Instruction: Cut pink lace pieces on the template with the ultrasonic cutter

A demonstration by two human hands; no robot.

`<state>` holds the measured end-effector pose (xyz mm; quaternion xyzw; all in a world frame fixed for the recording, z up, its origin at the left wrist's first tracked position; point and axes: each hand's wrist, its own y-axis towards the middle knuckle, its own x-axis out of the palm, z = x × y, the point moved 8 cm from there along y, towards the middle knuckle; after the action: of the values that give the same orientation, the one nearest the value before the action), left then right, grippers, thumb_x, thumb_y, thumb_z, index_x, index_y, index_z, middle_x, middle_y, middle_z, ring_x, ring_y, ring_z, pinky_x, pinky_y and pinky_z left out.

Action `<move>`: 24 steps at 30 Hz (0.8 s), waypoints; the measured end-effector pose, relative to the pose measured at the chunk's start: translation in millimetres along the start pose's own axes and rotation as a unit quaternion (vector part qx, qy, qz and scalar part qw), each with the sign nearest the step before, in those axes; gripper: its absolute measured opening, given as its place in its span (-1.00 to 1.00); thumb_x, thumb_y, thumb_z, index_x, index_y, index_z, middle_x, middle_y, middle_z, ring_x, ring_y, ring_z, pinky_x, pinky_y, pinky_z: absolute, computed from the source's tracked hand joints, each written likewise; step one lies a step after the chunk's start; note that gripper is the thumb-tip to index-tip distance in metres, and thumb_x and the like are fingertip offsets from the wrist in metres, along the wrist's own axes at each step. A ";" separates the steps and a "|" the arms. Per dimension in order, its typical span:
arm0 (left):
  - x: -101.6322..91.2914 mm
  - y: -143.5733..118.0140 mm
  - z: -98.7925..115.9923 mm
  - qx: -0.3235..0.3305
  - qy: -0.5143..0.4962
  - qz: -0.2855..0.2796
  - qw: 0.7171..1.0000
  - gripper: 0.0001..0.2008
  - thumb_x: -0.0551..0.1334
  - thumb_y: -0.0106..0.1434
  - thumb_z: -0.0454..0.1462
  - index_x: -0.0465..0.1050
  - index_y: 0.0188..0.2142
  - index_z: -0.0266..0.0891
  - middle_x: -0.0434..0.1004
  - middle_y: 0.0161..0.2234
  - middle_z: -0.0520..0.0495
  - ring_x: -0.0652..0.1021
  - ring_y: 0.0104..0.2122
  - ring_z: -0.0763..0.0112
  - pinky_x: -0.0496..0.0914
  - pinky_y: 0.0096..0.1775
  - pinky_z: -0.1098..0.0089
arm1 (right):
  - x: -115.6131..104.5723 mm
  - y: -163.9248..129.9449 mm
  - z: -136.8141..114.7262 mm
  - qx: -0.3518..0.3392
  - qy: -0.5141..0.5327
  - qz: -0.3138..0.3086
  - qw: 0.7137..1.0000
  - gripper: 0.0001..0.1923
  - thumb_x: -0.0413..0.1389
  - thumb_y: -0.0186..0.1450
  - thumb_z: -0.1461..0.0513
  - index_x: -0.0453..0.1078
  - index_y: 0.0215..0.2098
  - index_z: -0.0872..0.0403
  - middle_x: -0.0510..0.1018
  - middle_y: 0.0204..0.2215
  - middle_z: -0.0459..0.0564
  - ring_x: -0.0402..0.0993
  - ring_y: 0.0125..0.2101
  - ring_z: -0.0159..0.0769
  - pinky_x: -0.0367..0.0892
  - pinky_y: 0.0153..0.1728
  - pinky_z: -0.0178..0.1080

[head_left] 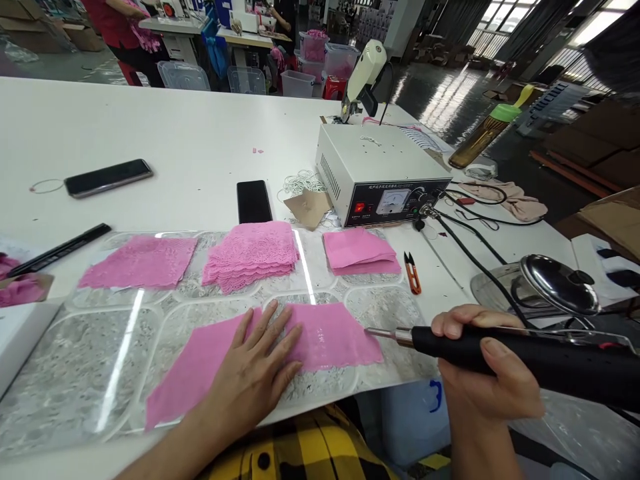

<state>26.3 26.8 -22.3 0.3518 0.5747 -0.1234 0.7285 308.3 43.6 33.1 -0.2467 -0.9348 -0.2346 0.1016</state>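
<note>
"Which step was in hand?"

"Working the edge of the pink fabric (330, 333), I'd say. It lay at the lower centre of the frame, and the metal tip (387, 333) of the black tool (555, 365) seemed to meet its right side."

"And the next move?"

"It probably called for a steady tip and cloth held flat on the patterned mat (60, 373)."

"The fingers?"

"The left hand (255, 367) lay flat on the fabric, fingers slightly spread, gripping nothing. The right hand's (480, 393) were wrapped round the tool, lower right."

A grey-edged phone (109, 179) lies left of a black phone (254, 202), with a green-capped bottle (483, 139) farther right.
</note>
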 end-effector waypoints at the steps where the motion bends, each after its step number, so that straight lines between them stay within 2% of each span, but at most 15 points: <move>1: 0.0 0.3 0.0 0.000 0.001 0.000 1.000 -0.59 0.11 0.39 -0.24 0.31 0.19 -0.27 0.20 0.28 -0.20 0.08 0.34 0.04 -0.09 0.31 0.01 | -3.0 0.0 -1.4 0.007 0.003 0.003 1.000 -0.87 0.09 -0.01 0.22 0.38 -0.46 0.07 0.41 -0.50 -0.09 0.28 -0.59 -0.41 0.29 -0.57 -0.25; 8: -1.3 1.3 0.0 -0.005 -0.011 0.005 1.000 -0.60 0.12 0.38 -0.25 0.33 0.19 -0.27 0.22 0.27 -0.21 0.11 0.33 0.04 -0.10 0.32 0.03 | -21.5 -5.3 -8.2 0.030 -0.019 0.017 0.999 -0.88 0.07 -0.01 0.23 0.38 -0.46 0.05 0.38 -0.49 -0.11 0.26 -0.57 -0.42 0.29 -0.56 -0.27; 17: -0.9 0.7 0.3 0.004 0.008 -0.002 1.000 -0.59 0.11 0.39 -0.23 0.31 0.19 -0.26 0.21 0.28 -0.20 0.12 0.32 0.03 -0.11 0.31 0.03 | -19.8 -6.3 -7.8 0.012 -0.046 0.012 0.999 -0.89 0.07 -0.01 0.21 0.35 -0.48 0.04 0.38 -0.51 -0.10 0.25 -0.59 -0.40 0.26 -0.57 -0.25; 24: -6.0 1.3 4.6 0.016 -0.006 0.017 1.000 -0.61 0.12 0.38 -0.28 0.32 0.17 -0.32 0.26 0.24 -0.26 0.09 0.33 0.02 -0.09 0.30 -0.01 | -31.6 -8.1 -12.1 0.020 -0.020 0.022 0.999 -0.91 0.08 0.02 0.21 0.33 -0.48 0.05 0.34 -0.50 -0.11 0.24 -0.58 -0.42 0.25 -0.58 -0.26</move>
<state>28.6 23.4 -15.9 0.3725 0.5620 -0.1221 0.7283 332.3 18.3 30.8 -0.2696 -0.9355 -0.2083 0.0934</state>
